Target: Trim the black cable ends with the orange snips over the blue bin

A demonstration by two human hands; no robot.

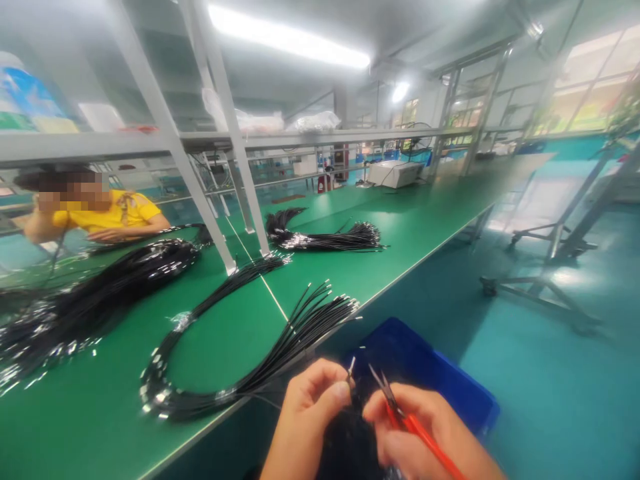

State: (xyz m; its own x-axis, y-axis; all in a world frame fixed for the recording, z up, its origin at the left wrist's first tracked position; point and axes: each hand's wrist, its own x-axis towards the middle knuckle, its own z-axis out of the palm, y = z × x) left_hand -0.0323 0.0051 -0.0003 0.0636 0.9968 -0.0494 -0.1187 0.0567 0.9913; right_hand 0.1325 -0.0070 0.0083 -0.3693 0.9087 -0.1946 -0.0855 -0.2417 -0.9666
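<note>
Near the bottom centre, my left hand (317, 400) is closed in a pinch on a thin cable end (352, 367) with a pale tip pointing up. To its right, my right hand (415, 420) is wrapped round red-handled pliers (397, 410), whose narrow jaws are slightly apart. The jaws are beside the cable tip and do not touch it. A curved bundle of black cables (200, 400) with light-coloured ends lies on the green table (230, 353), just beyond my left hand.
A blue bin (450, 387) is below the table edge, behind my hands. More black cables (110, 280) lie at the left, and another bundle (325, 239) farther back. Metal shelf posts (240, 133) rise from the table. A person in yellow (125, 210) sits across at the left.
</note>
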